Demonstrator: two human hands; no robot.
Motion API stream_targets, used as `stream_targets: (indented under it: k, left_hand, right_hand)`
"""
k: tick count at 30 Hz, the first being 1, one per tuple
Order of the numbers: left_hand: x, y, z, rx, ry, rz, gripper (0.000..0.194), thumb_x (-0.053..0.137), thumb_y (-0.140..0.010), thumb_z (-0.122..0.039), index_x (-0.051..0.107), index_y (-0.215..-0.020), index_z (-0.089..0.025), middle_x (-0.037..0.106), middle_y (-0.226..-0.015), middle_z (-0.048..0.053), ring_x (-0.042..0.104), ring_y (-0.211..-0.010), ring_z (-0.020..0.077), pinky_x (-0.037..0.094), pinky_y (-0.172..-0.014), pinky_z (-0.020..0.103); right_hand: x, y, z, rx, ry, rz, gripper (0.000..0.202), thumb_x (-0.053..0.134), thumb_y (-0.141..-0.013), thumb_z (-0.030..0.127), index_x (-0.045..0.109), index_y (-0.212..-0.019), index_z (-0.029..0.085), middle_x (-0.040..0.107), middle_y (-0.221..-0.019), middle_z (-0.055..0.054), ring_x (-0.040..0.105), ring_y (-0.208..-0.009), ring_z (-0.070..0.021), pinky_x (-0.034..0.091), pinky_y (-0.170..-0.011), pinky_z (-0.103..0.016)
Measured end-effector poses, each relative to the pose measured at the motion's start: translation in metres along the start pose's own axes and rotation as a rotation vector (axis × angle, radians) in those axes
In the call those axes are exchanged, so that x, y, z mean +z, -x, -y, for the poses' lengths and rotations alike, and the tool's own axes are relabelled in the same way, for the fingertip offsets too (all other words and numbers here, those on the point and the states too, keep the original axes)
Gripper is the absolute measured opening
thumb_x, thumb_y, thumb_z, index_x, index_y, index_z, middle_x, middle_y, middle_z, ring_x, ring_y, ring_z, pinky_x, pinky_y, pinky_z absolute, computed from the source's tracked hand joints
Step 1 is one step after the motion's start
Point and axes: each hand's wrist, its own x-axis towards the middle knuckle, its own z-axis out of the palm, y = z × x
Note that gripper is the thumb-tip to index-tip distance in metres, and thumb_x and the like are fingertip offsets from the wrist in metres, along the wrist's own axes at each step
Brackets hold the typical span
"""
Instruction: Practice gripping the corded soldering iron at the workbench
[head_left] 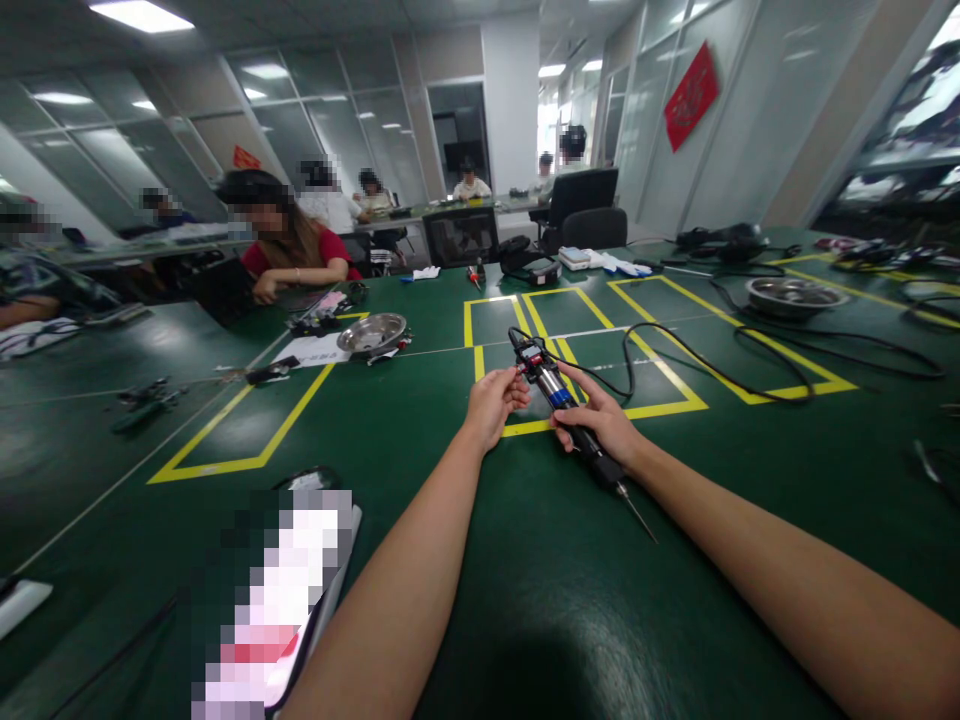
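A black and silver electric screwdriver point(559, 392) with a blue band is held at a slant above the green table point(420, 430). Its long thin bit points down toward the lower right, and a black cable leaves its upper end. My right hand point(596, 420) is wrapped round the middle of the tool's body. At the tool's upper left end is my left hand point(496, 405), its fingers curled and pinched beside the cable end. Whatever those fingertips hold is too small to make out.
Metal bowls stand at the left point(373, 335) and right point(795, 296). Yellow tape outlines mark the table. The black cable point(682, 345) loops rightward. A phone point(300, 590) lies lower left. A person in red point(330, 255) sits beyond the table.
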Motion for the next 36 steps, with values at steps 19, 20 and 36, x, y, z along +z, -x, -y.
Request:
stream_targets:
  k: [19, 20, 36]
  left_hand:
    - [-0.001, 0.004, -0.003, 0.006, -0.056, 0.067, 0.033, 0.074, -0.080, -0.041, 0.053, -0.080, -0.016, 0.065, -0.071, 0.002, 0.060, -0.056, 0.0104, 0.046, -0.053, 0.022]
    - [-0.001, 0.003, -0.003, 0.008, -0.056, 0.065, 0.033, 0.074, -0.080, -0.041, 0.053, -0.080, -0.016, 0.065, -0.071, 0.002, 0.060, -0.057, 0.0105, 0.046, -0.053, 0.022]
    - [0.004, 0.000, 0.008, 0.080, -0.305, -0.007, 0.036, 0.074, -0.082, -0.046, 0.059, -0.088, -0.013, 0.069, -0.073, 0.006, 0.065, -0.057, 0.0134, 0.052, -0.053, 0.024]
  right_hand:
    - [0.000, 0.002, 0.004, 0.021, 0.000, 0.030, 0.102, 0.076, -0.071, 0.021, 0.022, -0.158, 0.030, 0.069, -0.072, 0.002, 0.062, -0.052, -0.0158, 0.051, -0.048, -0.027]
    - [0.000, 0.002, 0.005, 0.020, 0.002, 0.035, 0.102, 0.075, -0.071, 0.021, 0.022, -0.158, 0.030, 0.069, -0.072, 0.002, 0.062, -0.051, -0.0157, 0.051, -0.048, -0.027]
    - [-0.005, 0.001, 0.037, 0.103, 0.121, -0.099, 0.094, 0.074, -0.068, 0.014, 0.036, -0.152, 0.029, 0.069, -0.071, -0.001, 0.062, -0.050, -0.0172, 0.051, -0.046, -0.028]
